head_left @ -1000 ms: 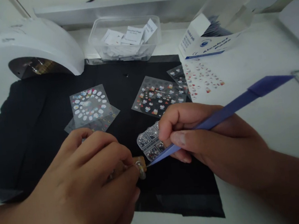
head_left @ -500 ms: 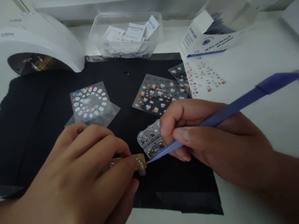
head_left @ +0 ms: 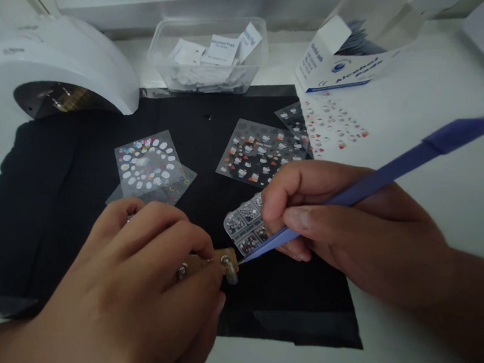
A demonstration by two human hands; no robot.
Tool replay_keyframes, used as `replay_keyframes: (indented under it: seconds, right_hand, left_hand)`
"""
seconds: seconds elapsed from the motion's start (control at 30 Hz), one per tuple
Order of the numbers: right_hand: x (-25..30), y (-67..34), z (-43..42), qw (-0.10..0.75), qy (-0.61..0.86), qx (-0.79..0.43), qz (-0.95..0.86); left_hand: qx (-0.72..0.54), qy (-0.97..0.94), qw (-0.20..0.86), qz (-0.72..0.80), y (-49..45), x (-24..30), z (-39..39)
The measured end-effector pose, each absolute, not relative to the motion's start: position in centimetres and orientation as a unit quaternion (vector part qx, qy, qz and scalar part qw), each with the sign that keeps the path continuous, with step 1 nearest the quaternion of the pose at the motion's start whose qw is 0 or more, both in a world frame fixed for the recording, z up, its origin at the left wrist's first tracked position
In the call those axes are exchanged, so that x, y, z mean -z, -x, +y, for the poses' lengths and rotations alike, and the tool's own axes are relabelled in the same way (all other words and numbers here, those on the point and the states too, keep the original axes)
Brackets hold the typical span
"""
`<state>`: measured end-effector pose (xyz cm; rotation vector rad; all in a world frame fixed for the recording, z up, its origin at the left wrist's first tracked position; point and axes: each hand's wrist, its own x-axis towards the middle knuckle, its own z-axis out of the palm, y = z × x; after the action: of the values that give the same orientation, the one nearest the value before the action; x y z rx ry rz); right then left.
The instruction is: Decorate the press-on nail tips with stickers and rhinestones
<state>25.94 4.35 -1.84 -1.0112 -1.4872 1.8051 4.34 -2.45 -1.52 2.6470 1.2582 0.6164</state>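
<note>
My left hand (head_left: 150, 291) is closed, palm down, around a small wooden strip (head_left: 218, 256) with metal clips. Most of the strip is hidden under the fingers. At its right end sits a shiny, translucent piece like a nail tip (head_left: 231, 270). My right hand (head_left: 339, 224) grips a slim purple pen-shaped tool (head_left: 394, 176) with a fine point. That point meets or nearly meets the strip's right end; contact is too small to tell. Just behind the point lies a clear compartment case of tiny rhinestones (head_left: 245, 223), partly covered by my right fingers.
A black mat (head_left: 68, 180) covers much of the white table (head_left: 442, 102). Nail sticker sheets (head_left: 149, 161) lie left, with more sticker sheets (head_left: 260, 151) to the right. Behind stand a white lamp (head_left: 74, 60), a clear tub of alcohol pads (head_left: 209, 74) and an alcohol pad box (head_left: 342, 62).
The view has shifted slightly, moving most things a little to the right in the picture. Both hands keep the same grips, and the tool's point stays at the strip's end.
</note>
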Motion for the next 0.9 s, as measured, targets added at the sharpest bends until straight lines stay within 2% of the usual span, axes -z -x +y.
replay_keyframes:
  seconds: [0.9]
  right_hand:
    - [2.01, -26.05, 4.32, 0.29, 0.382, -0.654, -0.585]
  left_hand:
    - [-0.186, -0.886, 0.073, 0.418, -4.29, 1.88, -2.58]
